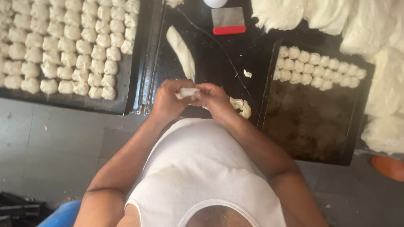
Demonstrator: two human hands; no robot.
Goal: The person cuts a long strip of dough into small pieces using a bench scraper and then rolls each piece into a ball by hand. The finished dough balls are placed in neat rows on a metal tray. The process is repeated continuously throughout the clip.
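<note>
My left hand (168, 101) and my right hand (215, 100) meet over the front edge of a dark work surface (219, 54), both pinching one small white piece of dough (186, 92) between the fingertips. A long rope of dough (182, 50) lies on the surface just beyond my left hand. A few small dough bits (241, 106) rest beside my right wrist. My white vest fills the lower middle of the view.
A black tray (130, 90) on the left is packed with several rows of shaped dough balls (63, 46). The tray on the right (311, 122) holds two rows of dough balls (320, 69) along its far edge. A red-handled scraper (228, 21) and big dough masses (378, 63) lie behind.
</note>
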